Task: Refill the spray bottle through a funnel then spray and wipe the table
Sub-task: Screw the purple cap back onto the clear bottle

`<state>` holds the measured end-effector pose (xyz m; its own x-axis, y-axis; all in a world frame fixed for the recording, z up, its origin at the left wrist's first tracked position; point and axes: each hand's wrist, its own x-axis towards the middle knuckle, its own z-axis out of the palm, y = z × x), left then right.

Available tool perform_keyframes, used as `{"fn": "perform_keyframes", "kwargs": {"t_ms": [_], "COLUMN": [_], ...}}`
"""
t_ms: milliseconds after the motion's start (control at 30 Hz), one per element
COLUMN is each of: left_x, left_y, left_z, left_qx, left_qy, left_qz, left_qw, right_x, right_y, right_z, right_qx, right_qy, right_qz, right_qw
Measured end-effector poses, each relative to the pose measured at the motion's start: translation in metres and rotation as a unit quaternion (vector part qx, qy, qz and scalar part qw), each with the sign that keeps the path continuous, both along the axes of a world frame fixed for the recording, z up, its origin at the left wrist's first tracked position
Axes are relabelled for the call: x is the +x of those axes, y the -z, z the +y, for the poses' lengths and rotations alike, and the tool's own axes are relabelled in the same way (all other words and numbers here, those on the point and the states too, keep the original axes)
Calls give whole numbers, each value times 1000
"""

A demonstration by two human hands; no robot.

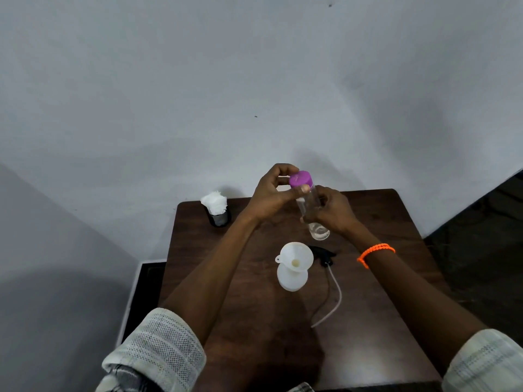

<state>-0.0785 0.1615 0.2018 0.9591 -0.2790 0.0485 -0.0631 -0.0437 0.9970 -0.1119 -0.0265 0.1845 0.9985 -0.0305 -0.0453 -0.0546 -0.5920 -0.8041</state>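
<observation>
I hold a clear water bottle [314,222] tilted above the far part of the dark wooden table [382,321]. My right hand [332,209] grips its body. My left hand [271,193] has its fingers around the purple cap [300,179] on top. A little liquid shows at the bottle's bottom. In front of it stands a white spray bottle body [292,278] with a white funnel [295,257] seated in its neck. The black spray head [324,254] lies to the right of it on the table, its thin tube [335,301] trailing toward me.
A black cup holding white tissues [216,209] stands at the table's far left corner. A grey wall rises right behind the table. Dark floor shows to the right, and a white-edged dark panel [141,292] sits to the left below the table.
</observation>
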Motion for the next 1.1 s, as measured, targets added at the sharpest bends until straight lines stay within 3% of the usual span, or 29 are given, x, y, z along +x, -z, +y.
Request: {"fn": "perform_keyframes", "kwargs": {"t_ms": [167,333,500,567,633,767,933,1100], "left_x": [5,7,9,7,7,7,5,7], "left_y": [-4,3,5,5,7,5,5,8], "left_z": [1,0,-3,-4,-3,-3,-4,1], "left_qx": [-28,-8,-67,-21,7,-25,-1,-55], "left_qy": [59,10,6,-24,-19,18,-29,-10], "left_qz": [26,17,65,36,2,20,19,64], "left_qw": [998,1000,996,999,1000,999,999,996], "right_x": [2,4,5,3,2,2,6,9], "right_y": [3,4,6,6,8,9,5,7], "right_z": [-3,-3,-8,-6,-3,-3,2,-1], "right_qx": [10,9,13,6,10,14,7,20], "right_qy": [18,14,24,16,13,24,23,33], "right_qz": [-2,-6,-1,-3,-2,3,-1,5], "right_qw": [1000,1000,1000,1000,1000,1000,1000,999]}}
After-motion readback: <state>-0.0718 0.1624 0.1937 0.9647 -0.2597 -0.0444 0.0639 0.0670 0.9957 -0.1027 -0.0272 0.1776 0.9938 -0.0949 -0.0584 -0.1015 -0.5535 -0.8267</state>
